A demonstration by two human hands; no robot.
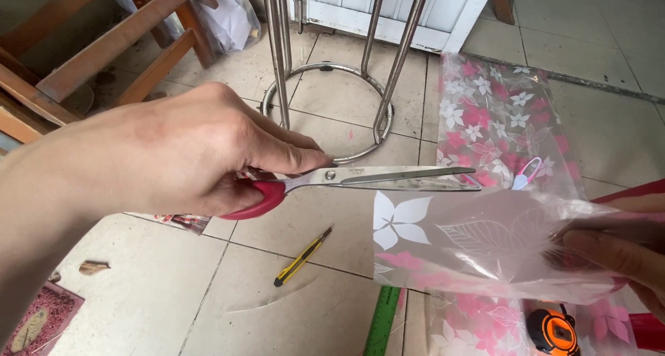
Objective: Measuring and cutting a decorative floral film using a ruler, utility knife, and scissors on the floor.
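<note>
Left hand (159,155) grips open red scissors (360,179); right hand (616,252) pinches floral film (478,238), which probably could sag, skewing the cut

My only view: head camera, looking steeply down and forward over tiled floor (138,294). Hands very close to lens, left hand (173,155) filling frame; height above floor probably seated level.

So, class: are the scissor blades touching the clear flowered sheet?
Touching: the head view shows the scissors blades meeting the top edge of the flowered sheet.
</note>
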